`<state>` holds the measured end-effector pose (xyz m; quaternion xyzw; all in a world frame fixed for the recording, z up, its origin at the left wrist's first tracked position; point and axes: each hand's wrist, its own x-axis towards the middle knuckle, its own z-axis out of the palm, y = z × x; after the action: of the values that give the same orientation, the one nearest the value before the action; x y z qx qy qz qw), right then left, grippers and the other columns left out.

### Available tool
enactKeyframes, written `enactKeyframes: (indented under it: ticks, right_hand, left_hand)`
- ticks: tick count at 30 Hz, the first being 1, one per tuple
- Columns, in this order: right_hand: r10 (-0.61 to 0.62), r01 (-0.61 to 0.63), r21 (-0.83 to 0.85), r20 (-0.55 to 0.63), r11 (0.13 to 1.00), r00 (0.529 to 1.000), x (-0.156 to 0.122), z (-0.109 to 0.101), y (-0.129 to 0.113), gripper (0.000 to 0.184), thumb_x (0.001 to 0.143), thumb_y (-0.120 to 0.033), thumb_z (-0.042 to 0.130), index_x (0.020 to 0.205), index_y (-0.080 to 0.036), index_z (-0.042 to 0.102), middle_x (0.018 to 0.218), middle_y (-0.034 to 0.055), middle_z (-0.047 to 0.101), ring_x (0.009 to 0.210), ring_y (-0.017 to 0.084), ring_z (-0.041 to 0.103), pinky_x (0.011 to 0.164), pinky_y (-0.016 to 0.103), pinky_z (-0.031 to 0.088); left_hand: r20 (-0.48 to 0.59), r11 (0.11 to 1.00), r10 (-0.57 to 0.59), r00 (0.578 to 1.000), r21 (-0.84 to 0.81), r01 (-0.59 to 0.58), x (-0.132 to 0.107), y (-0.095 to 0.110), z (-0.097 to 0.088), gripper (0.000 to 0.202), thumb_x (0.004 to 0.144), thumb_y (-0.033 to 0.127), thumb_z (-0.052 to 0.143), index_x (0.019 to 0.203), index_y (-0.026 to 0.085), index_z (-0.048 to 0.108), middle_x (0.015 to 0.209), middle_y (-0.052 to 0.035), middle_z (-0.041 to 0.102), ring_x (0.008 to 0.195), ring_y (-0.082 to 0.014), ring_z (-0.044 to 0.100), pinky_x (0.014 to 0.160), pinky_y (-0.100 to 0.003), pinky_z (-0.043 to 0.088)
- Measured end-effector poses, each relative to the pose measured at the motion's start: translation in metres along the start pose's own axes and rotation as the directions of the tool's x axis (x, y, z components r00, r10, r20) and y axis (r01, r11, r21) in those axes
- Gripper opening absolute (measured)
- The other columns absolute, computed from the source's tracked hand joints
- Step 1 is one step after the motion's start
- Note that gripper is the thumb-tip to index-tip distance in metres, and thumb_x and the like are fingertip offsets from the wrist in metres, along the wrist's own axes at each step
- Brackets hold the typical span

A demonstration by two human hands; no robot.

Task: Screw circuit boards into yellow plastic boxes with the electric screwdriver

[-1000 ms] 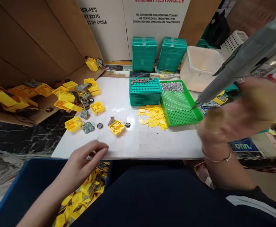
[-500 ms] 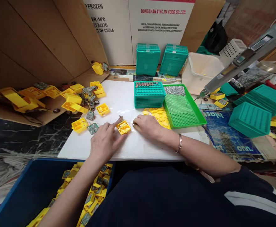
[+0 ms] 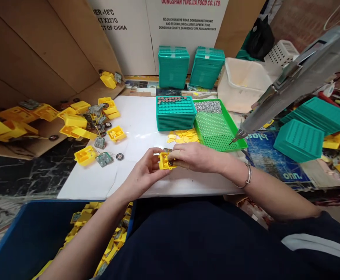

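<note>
My left hand (image 3: pixel 142 171) is closed around a small open yellow plastic housing (image 3: pixel 164 160), gripping it by its side just above the white work surface. The fingers of my right hand (image 3: pixel 194 155) are pinched together at the housing's right side, over its open face. What they hold is mostly hidden; a bit of something dark shows at the fingertips. Left of my hands lie another open yellow housing (image 3: pixel 85 155), a wired green circuit board (image 3: pixel 104 158) and a round black part (image 3: pixel 119 156).
Beyond my hands stand a stack of teal trays (image 3: pixel 175 118), loose yellow flat pieces (image 3: pixel 184 136) and a green tray of small metal parts (image 3: pixel 216 134). An electric screwdriver (image 3: pixel 263 105) hangs at the right. A blue bin (image 3: pixel 15 233) of yellow housings sits below left.
My left hand has lifted the yellow housing and moved right. My right hand has come from beside it onto its open face. The screwdriver looks nearer, and the view has shifted.
</note>
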<state>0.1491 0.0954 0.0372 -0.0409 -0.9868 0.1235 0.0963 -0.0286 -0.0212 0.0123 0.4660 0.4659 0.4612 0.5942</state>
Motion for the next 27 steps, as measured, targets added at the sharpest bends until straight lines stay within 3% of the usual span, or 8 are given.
enactKeyframes:
  ticks: [4, 10, 13, 17, 22, 23, 25, 27]
  right_hand:
    - [0.008, 0.006, -0.119, 0.121, 0.993, 0.993, 0.000, -0.012, -0.013, 0.019, 0.093, -0.017, 0.050, 0.083, -0.016, 0.066, 0.083, 0.0042, 0.059, 0.072, 0.012, 0.046, 0.057, 0.026, 0.025]
    - [0.196, -0.196, -0.001, 0.019, 0.981, 0.980, 0.001, -0.010, -0.022, 0.018, 0.090, -0.019, 0.055, 0.078, -0.014, 0.068, 0.081, 0.0043, 0.057, 0.071, 0.012, 0.046, 0.060, 0.025, 0.031]
    - [0.146, -0.114, 0.219, -0.136, 0.969, 0.980, -0.006, -0.010, -0.018, 0.019, 0.092, -0.016, 0.050, 0.091, -0.015, 0.069, 0.087, 0.0055, 0.061, 0.078, 0.012, 0.054, 0.069, 0.026, 0.042]
    - [0.307, -0.068, 0.491, -0.425, 0.869, 0.852, -0.017, -0.005, -0.009, 0.021, 0.091, -0.017, 0.052, 0.107, -0.019, 0.065, 0.100, 0.0054, 0.063, 0.088, 0.011, 0.061, 0.079, 0.028, 0.052]
    - [0.401, -0.145, 0.673, -0.243, 0.726, 0.883, -0.024, 0.014, -0.002, 0.041, 0.086, -0.017, 0.057, 0.126, -0.022, 0.053, 0.126, 0.0097, 0.058, 0.102, 0.015, 0.063, 0.085, 0.033, 0.056]
    - [0.461, -0.179, 0.704, -0.233, 0.687, 0.856, -0.024, 0.017, -0.003, 0.040, 0.087, -0.019, 0.055, 0.127, -0.022, 0.052, 0.124, 0.0092, 0.060, 0.098, 0.014, 0.064, 0.082, 0.033, 0.057]
    - [0.594, -0.239, 0.692, -0.331, 0.681, 0.733, -0.022, 0.020, -0.007, 0.032, 0.089, -0.021, 0.054, 0.121, -0.021, 0.055, 0.113, 0.0075, 0.066, 0.089, 0.013, 0.066, 0.077, 0.031, 0.057]
    - [0.568, -0.254, 0.552, -0.524, 0.794, 0.634, -0.020, 0.020, -0.014, 0.026, 0.089, -0.022, 0.056, 0.115, -0.021, 0.059, 0.103, 0.0054, 0.069, 0.085, 0.013, 0.064, 0.078, 0.030, 0.055]
  left_hand:
    - [0.064, 0.987, -0.017, 0.998, -0.156, 0.027, 0.003, 0.001, 0.009, 0.043, 0.079, 0.015, 0.071, 0.111, 0.025, 0.044, 0.097, -0.0001, 0.066, 0.086, -0.0123, 0.065, 0.078, -0.024, 0.051]
    - [-0.036, 0.978, -0.003, 0.999, -0.210, -0.004, 0.008, -0.001, 0.016, 0.042, 0.077, 0.017, 0.074, 0.108, 0.024, 0.046, 0.087, 0.0021, 0.067, 0.084, -0.0127, 0.066, 0.082, -0.028, 0.053]
    - [-0.126, 0.967, -0.021, 0.992, -0.253, -0.012, 0.009, -0.003, 0.017, 0.040, 0.076, 0.018, 0.075, 0.102, 0.023, 0.046, 0.084, 0.0033, 0.068, 0.079, -0.0115, 0.066, 0.078, -0.027, 0.054]
    - [-0.171, 0.957, -0.033, 0.985, -0.288, -0.018, 0.005, 0.001, 0.018, 0.041, 0.074, 0.020, 0.076, 0.102, 0.023, 0.045, 0.087, 0.0014, 0.069, 0.076, -0.0139, 0.069, 0.067, -0.023, 0.053]
    - [-0.125, 0.934, -0.067, 0.990, -0.356, 0.018, 0.000, 0.008, 0.018, 0.043, 0.073, 0.021, 0.076, 0.104, 0.023, 0.047, 0.083, -0.0002, 0.071, 0.076, -0.0172, 0.071, 0.066, -0.025, 0.052]
    - [-0.138, 0.931, -0.076, 0.988, -0.363, 0.021, 0.000, 0.007, 0.018, 0.043, 0.073, 0.021, 0.076, 0.104, 0.023, 0.047, 0.085, -0.0002, 0.071, 0.079, -0.0178, 0.071, 0.070, -0.027, 0.053]
    - [-0.186, 0.932, -0.081, 0.979, -0.363, 0.008, 0.002, 0.005, 0.018, 0.043, 0.074, 0.020, 0.076, 0.105, 0.023, 0.047, 0.090, -0.0003, 0.072, 0.085, -0.0182, 0.072, 0.079, -0.030, 0.054]
    - [-0.214, 0.936, -0.080, 0.973, -0.352, 0.000, 0.003, 0.001, 0.019, 0.043, 0.074, 0.019, 0.076, 0.105, 0.023, 0.047, 0.096, -0.0006, 0.071, 0.090, -0.0178, 0.071, 0.085, -0.033, 0.053]
